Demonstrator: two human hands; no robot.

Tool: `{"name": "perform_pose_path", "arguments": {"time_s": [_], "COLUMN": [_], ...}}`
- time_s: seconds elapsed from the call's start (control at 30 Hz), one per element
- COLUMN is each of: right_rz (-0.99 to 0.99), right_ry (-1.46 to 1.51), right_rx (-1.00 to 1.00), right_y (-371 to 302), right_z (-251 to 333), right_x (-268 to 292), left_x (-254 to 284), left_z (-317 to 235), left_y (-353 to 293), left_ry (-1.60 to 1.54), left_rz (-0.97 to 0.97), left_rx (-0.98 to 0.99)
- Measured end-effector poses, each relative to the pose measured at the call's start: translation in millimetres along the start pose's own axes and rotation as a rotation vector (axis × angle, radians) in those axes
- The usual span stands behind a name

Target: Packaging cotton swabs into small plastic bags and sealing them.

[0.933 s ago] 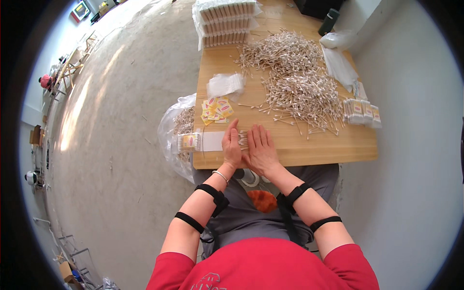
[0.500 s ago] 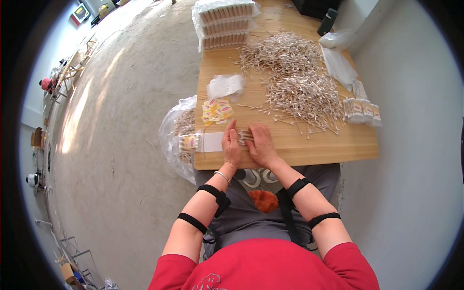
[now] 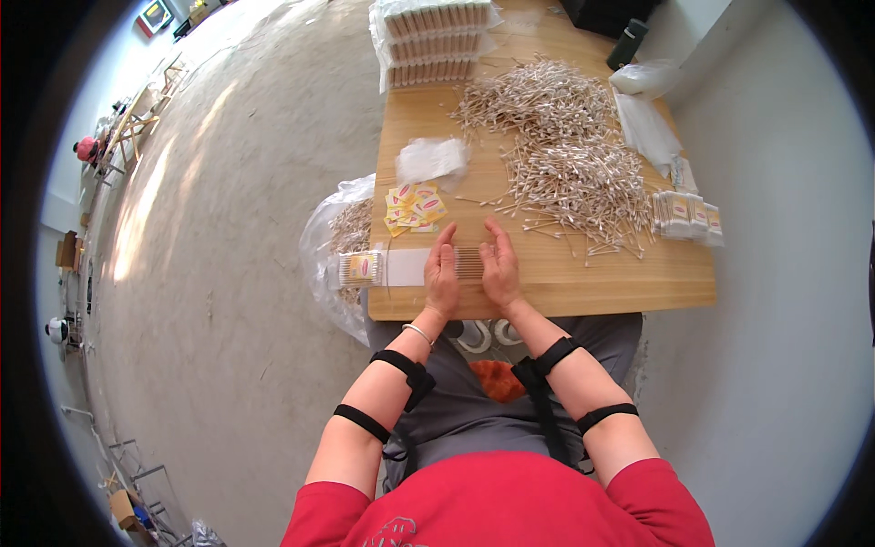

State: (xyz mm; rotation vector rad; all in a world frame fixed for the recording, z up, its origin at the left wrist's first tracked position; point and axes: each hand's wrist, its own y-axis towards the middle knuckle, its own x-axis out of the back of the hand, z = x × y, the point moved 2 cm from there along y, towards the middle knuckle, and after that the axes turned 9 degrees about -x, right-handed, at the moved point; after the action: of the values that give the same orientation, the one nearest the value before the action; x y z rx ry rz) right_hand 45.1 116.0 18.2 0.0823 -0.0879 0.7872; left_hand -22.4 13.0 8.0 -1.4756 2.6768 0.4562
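Note:
A row of cotton swabs (image 3: 469,263) lies side by side on the table near its front edge. My left hand (image 3: 441,279) stands on edge at the left ends of the row, fingers stretched out. Facing it, my right hand (image 3: 499,272) borders the right ends, its fingers also straight and its thumb raised. The swabs sit between the two palms; whether both palms touch the tips is hard to see. Left of my left hand lies a white strip (image 3: 406,267), and beyond it a packed bundle of swabs (image 3: 361,268) with a yellow label.
Loose yellow labels (image 3: 415,210) and clear plastic bags (image 3: 432,159) lie behind my left hand. A large heap of swabs (image 3: 574,173) covers the middle. Filled packs (image 3: 685,217) sit at right, stacked bundles (image 3: 433,44) at the far left, a dark bottle (image 3: 627,44) at the far right.
My right hand has turned from lying over the swabs to standing on edge at their right ends, uncovering the row. My left hand stays almost in place.

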Motion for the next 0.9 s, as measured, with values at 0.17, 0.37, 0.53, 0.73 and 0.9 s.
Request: {"name": "perform_pose_path", "arguments": {"time_s": [0.17,0.37,0.53,0.73,0.9], "right_rz": [-0.375,-0.328,-0.203,0.0,0.128], "right_ry": [-0.839,-1.066,-1.147,-1.013,-0.902], "right_rx": [0.254,0.088,0.166,0.21,0.195], "right_y": [5,17,33,39,35], "right_z": [12,10,2,11,11], "right_x": [52,76,51,13,7], "left_x": [0,0,-2,-1,-1], "left_z": [3,4,3,2,2], "left_y": [-2,0,-1,-3,-1], "left_ry": [-0.123,-0.098,-0.067,-0.025,-0.031], "left_rz": [-0.085,-0.068,-0.095,-0.119,-0.131], "left_rx": [0.02,-0.01,-0.015,-0.03,-0.04]}}
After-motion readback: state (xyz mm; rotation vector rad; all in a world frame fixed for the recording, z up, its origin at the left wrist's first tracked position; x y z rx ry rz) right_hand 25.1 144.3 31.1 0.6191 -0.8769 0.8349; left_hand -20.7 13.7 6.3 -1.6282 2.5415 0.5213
